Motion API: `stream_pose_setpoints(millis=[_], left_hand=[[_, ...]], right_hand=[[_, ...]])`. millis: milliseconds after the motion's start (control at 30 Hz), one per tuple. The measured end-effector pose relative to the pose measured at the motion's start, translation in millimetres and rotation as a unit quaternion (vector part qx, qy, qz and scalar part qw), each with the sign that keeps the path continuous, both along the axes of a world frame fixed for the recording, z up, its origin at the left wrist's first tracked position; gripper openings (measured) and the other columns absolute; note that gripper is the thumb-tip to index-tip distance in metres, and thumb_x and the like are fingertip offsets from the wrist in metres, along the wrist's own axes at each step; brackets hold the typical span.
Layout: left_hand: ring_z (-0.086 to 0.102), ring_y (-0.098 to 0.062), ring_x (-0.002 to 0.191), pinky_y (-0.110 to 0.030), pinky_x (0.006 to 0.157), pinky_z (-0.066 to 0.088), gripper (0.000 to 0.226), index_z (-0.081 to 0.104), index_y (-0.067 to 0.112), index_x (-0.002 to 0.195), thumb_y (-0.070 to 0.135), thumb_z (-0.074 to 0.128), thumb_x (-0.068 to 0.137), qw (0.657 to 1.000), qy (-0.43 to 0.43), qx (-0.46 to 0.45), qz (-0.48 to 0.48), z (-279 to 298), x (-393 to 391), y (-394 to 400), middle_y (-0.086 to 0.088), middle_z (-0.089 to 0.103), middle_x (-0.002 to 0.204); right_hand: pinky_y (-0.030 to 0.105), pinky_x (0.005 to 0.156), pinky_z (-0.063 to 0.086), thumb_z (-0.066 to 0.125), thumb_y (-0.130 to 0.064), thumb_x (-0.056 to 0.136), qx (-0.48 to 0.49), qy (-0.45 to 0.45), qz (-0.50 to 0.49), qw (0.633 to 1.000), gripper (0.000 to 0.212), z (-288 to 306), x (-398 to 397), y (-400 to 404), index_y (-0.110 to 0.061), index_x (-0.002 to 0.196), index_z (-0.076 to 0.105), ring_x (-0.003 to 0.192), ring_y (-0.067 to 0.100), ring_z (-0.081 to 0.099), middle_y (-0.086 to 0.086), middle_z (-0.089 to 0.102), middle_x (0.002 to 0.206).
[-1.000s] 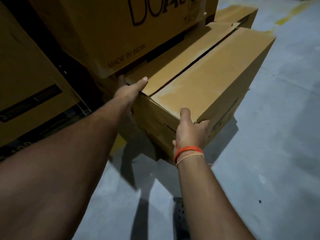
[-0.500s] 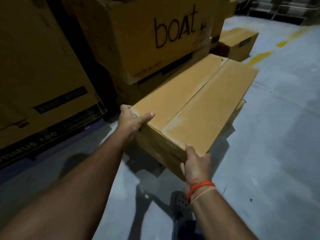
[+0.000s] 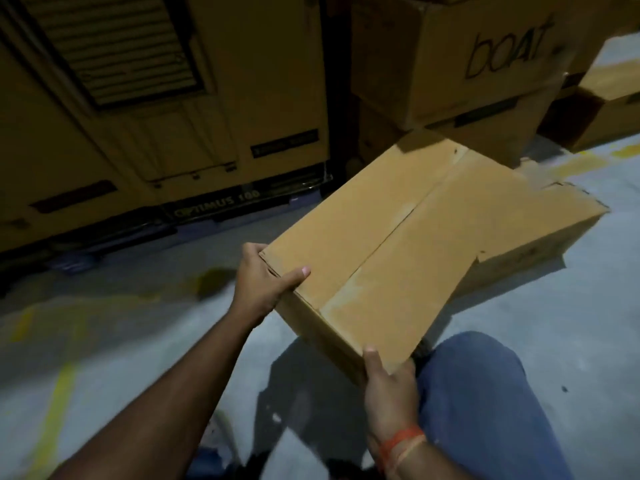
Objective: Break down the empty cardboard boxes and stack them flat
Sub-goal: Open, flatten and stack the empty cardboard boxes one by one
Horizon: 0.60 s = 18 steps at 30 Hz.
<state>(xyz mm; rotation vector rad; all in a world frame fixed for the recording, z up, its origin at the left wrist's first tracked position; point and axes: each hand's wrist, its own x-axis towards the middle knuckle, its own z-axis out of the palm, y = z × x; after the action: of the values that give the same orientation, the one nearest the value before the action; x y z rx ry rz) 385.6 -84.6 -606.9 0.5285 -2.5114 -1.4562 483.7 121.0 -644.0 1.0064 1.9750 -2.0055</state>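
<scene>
Head view | left hand (image 3: pixel 265 289) grips near-left corner of cardboard box (image 3: pixel 408 251), thumb over top | box held above the floor, flaps closed | right hand (image 3: pixel 389 386) clasps near-right corner | step: carrying it clear | next: open seam, collapse flat

Grey concrete floor (image 3: pixel 571 341), yellow paint marks (image 3: pixel 55 403); blue-trousered knee (image 3: pixel 485 393) lower right.

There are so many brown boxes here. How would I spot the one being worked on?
Start at the stacked carton printed "boat" at upper right, then look down to the grey floor before it. The plain box there is gripped at its near corners by the left hand and right hand; it alone is unprinted and held.
</scene>
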Motion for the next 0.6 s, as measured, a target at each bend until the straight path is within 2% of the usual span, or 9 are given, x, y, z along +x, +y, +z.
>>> stream_pose_setpoints(millis=[67, 133, 200, 267, 400, 500, 600], left_hand=[[0.057, -0.004, 0.096, -0.031, 0.076, 0.052, 0.074, 0.042, 0.015, 0.116, 0.034, 0.095, 0.068, 1.0, 0.004, -0.017, 0.024, 3.4, 26.7, -12.9, 0.01, 0.054, 0.105], [0.059, -0.008, 0.096, -0.033, 0.076, 0.053, 0.075, 0.043, 0.015, 0.114, 0.036, 0.096, 0.066, 0.998, 0.008, -0.028, 0.052, 3.7, 49.0, -23.2, 0.009, 0.055, 0.104], [0.06, -0.015, 0.099, -0.039, 0.079, 0.054, 0.076, 0.043, 0.018, 0.113, 0.042, 0.096, 0.063, 0.996, 0.011, -0.04, 0.082, 0.6, 67.5, -34.4, 0.004, 0.057, 0.108], [0.06, -0.018, 0.101, -0.042, 0.082, 0.055, 0.078, 0.042, 0.022, 0.113, 0.047, 0.095, 0.062, 0.992, 0.01, -0.05, 0.112, -1.6, 84.7, -44.5, 0.001, 0.059, 0.113], [0.06, -0.02, 0.103, -0.042, 0.083, 0.055, 0.075, 0.044, 0.02, 0.115, 0.043, 0.094, 0.065, 0.982, 0.014, -0.042, 0.184, -9.5, 119.6, -59.0, -0.002, 0.059, 0.114], [0.061, -0.022, 0.1, -0.036, 0.078, 0.051, 0.074, 0.045, 0.016, 0.114, 0.039, 0.095, 0.065, 0.968, 0.022, -0.023, 0.251, -19.3, 139.4, -66.5, -0.004, 0.059, 0.112], [0.062, -0.024, 0.098, -0.036, 0.076, 0.051, 0.073, 0.044, 0.015, 0.113, 0.037, 0.095, 0.066, 0.951, 0.037, -0.005, 0.308, -24.6, 149.2, -73.5, -0.006, 0.059, 0.11]], right_hand=[[0.028, 0.095, 0.04, 0.07, -0.022, 0.094, -0.004, 0.024, 0.014, 1.0, 0.051, 0.7, 16.7, -6.8, -0.008, 0.14, 0.051, 0.117, 0.027, 0.06, 0.004, 0.065, 0.12], [0.027, 0.097, 0.037, 0.07, -0.023, 0.094, -0.005, 0.036, 0.032, 0.999, 0.057, -0.6, 28.6, -13.9, -0.014, 0.145, 0.046, 0.114, 0.022, 0.056, -0.001, 0.061, 0.117], [0.035, 0.102, 0.042, 0.074, -0.036, 0.088, -0.012, 0.021, 0.05, 0.998, 0.069, -2.6, 34.3, -22.5, -0.024, 0.148, 0.042, 0.116, 0.024, 0.056, -0.01, 0.061, 0.117], [0.049, 0.105, 0.048, 0.073, -0.051, 0.08, -0.023, 0.017, 0.076, 0.997, 0.076, -11.6, 36.4, -28.5, -0.034, 0.147, 0.04, 0.12, 0.027, 0.058, -0.023, 0.06, 0.113], [0.052, 0.105, 0.049, 0.066, -0.073, 0.06, -0.003, 0.022, 0.159, 0.987, 0.089, -37.5, 33.6, -36.8, -0.046, 0.14, 0.038, 0.122, 0.025, 0.06, -0.015, 0.062, 0.128], [0.051, 0.098, 0.054, 0.064, -0.072, 0.061, 0.017, 0.045, 0.231, 0.972, 0.08, -32.7, 20.5, -44.3, -0.04, 0.133, 0.046, 0.11, 0.023, 0.066, -0.01, 0.067, 0.12], [0.05, 0.094, 0.056, 0.066, -0.06, 0.076, 0.056, 0.087, 0.296, 0.949, 0.065, -19.2, 0.9, -52.4, -0.034, 0.133, 0.049, 0.104, 0.019, 0.067, -0.013, 0.069, 0.113]])
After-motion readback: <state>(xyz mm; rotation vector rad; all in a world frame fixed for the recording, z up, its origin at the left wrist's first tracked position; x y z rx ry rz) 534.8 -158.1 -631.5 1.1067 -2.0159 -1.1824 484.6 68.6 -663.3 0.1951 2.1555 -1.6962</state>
